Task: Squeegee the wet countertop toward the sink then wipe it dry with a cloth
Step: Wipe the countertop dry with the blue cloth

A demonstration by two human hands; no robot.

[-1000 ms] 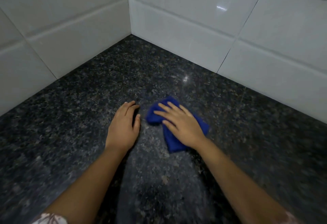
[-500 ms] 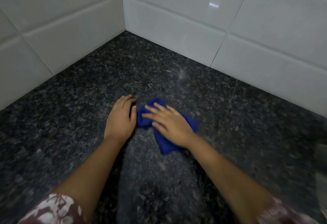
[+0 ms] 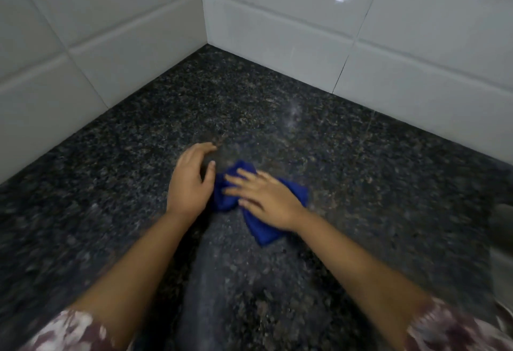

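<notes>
Your spread right hand (image 3: pixel 268 202) is pressing the crumpled blue fabric cloth (image 3: pixel 262 231), lying diagonally far-left to near-right on the speckled black stone surface (image 3: pixel 361 184); your relaxed, empty left hand (image 3: pixel 188 182) is resting alongside.

Right hand (image 3: pixel 270 202) presses flat, fingers spread, on the blue cloth (image 3: pixel 262 230); left hand (image 3: pixel 191 181) rests palm-down just left of it, fingers relaxed.

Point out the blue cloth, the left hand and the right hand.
blue cloth (image 3: pixel 262 232): head view, bare lower corner.
left hand (image 3: pixel 188 184): head view, back of hand.
right hand (image 3: pixel 266 200): head view, back of hand.
</notes>
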